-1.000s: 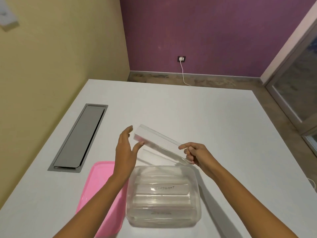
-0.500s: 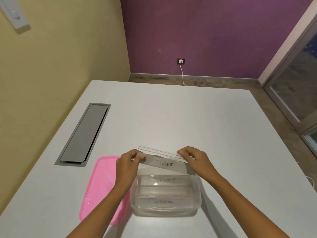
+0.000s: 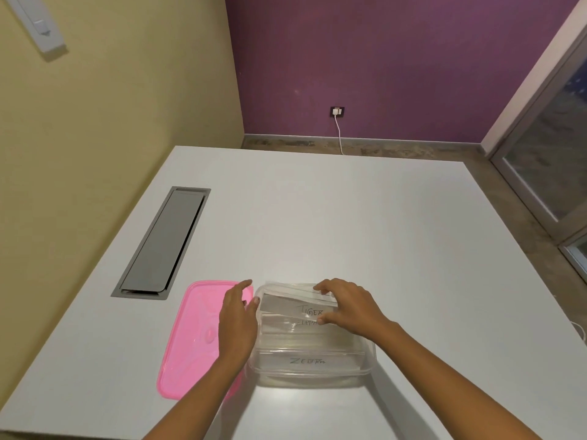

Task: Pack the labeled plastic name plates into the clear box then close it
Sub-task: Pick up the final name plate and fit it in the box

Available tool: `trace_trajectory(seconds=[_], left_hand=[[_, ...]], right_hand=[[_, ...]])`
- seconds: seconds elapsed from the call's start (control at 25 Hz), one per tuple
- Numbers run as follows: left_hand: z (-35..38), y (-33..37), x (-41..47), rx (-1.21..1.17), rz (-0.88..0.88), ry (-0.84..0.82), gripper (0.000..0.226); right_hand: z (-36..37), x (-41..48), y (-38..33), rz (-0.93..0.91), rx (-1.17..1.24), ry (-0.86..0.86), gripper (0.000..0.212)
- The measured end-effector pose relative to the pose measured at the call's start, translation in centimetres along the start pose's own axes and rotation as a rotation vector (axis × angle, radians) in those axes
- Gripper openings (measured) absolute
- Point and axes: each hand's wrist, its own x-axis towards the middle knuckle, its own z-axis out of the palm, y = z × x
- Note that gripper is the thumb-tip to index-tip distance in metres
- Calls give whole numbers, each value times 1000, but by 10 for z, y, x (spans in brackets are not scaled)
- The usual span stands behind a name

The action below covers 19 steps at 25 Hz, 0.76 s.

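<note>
Right hand [image 3: 346, 308] pinches the TIGER name plate [image 3: 298, 304] at its right end, seating it in the clear box [image 3: 370, 354] — left hand [image 3: 236, 315] loose, steadying the wall. Plate looks light, stiff, slick — best held by its ends.

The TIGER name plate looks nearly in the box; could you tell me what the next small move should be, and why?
Probably press its raised far edge down flat. The TIGER plate sits tilted at the far end of the clear box, the right hand on it, and the pink lid lies alongside.
</note>
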Motion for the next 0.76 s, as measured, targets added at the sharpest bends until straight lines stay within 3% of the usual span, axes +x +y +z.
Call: trace_trajectory(seconds=[0.24,0.48,0.76], left_hand=[[-4,-7,-4,-4,-70,-127,49],[-7,-12,0,-33,-56,-151,54],[-4,-18,2,-40,-53,-136,54]], right_hand=[[39,3,15,5,-42,-57,57],[57,9,23,2,-9,4,51],[82,5,27,-23,40,313,47]])
